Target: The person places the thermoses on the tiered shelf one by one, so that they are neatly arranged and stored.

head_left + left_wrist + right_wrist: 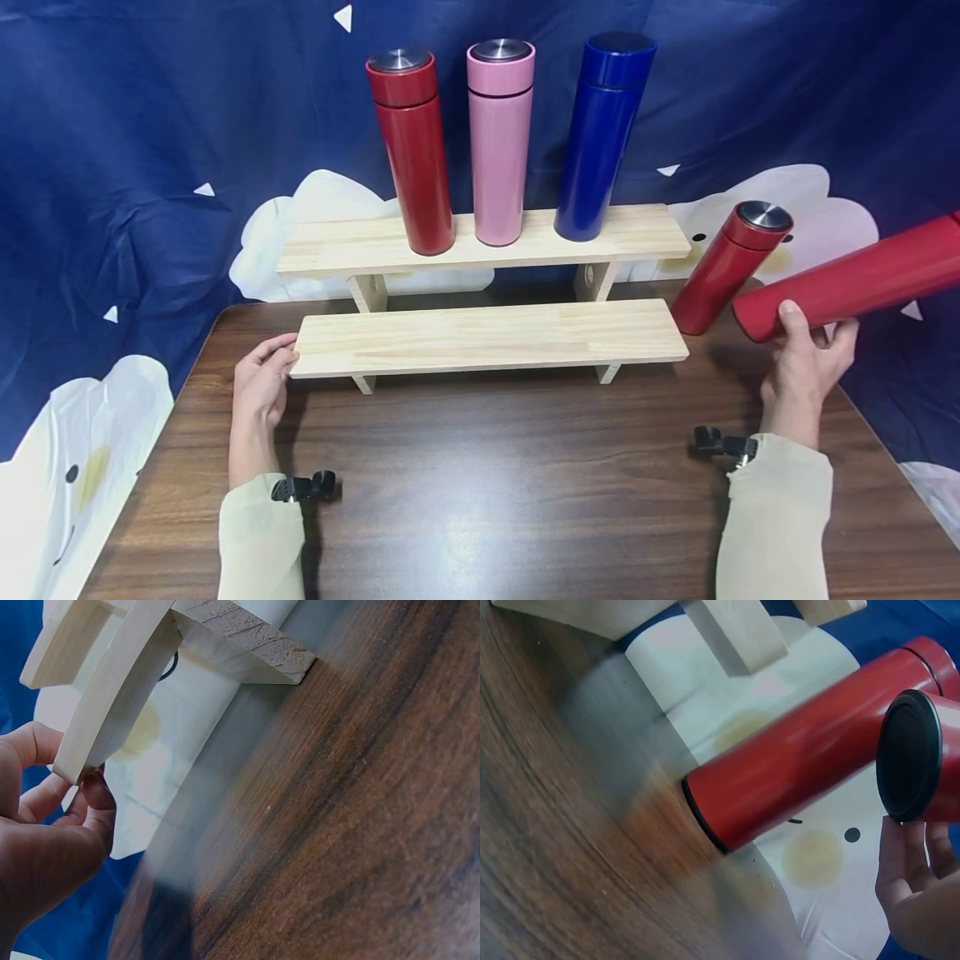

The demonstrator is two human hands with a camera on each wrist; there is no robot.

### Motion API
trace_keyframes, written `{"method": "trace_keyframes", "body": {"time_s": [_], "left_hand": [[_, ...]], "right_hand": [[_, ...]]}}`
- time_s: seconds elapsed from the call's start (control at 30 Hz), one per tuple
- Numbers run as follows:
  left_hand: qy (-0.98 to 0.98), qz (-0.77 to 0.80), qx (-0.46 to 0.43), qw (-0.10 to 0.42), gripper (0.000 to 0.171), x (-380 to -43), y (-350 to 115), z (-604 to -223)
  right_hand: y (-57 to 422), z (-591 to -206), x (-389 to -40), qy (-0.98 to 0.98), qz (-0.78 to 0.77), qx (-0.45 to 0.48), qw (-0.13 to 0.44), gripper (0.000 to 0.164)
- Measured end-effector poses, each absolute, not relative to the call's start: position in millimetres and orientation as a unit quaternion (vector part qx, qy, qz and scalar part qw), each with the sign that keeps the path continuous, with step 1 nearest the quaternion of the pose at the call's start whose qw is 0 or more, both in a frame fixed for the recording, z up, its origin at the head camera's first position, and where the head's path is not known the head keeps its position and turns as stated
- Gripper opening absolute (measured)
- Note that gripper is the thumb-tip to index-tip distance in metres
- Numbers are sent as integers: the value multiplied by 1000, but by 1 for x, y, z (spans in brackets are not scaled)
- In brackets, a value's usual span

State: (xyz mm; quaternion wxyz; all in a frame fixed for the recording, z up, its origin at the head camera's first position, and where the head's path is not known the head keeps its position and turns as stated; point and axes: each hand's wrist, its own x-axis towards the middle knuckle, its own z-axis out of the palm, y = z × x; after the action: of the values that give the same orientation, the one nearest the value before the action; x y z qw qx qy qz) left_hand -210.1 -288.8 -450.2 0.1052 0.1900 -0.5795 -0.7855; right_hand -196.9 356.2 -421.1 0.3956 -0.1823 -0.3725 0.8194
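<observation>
The lower shelf [487,336] is pinched by the left hand [261,382]; one red flask [870,273] is gripped aloft by the right hand [807,363].

Past the right hand [808,358], its red bottle [855,279] runs off the head view's edge. The shelf [487,337] hides a bit of the left hand [260,385].

No words, letters, numbers or signs can be read here. I find none on the top-shelf red bottle [415,162], the pink bottle [500,150], the blue bottle [603,146], the standing red bottle [722,279], the held red bottle [862,279], the wooden shelf [487,337], the brown table [480,467] or the blue cloth [135,100].
</observation>
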Motion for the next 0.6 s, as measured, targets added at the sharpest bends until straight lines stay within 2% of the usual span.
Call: {"method": "trace_keyframes", "body": {"time_s": [0.37,0.6], "left_hand": [[-588,-780,182,115,33,-210,-289,-451],[-575,-788,191,105,31,-209,-288,-450]], "right_hand": [[337,-418,-196,-374,822,-123,412,69],[325,-415,-195,-393,814,-111,413,63]]}}
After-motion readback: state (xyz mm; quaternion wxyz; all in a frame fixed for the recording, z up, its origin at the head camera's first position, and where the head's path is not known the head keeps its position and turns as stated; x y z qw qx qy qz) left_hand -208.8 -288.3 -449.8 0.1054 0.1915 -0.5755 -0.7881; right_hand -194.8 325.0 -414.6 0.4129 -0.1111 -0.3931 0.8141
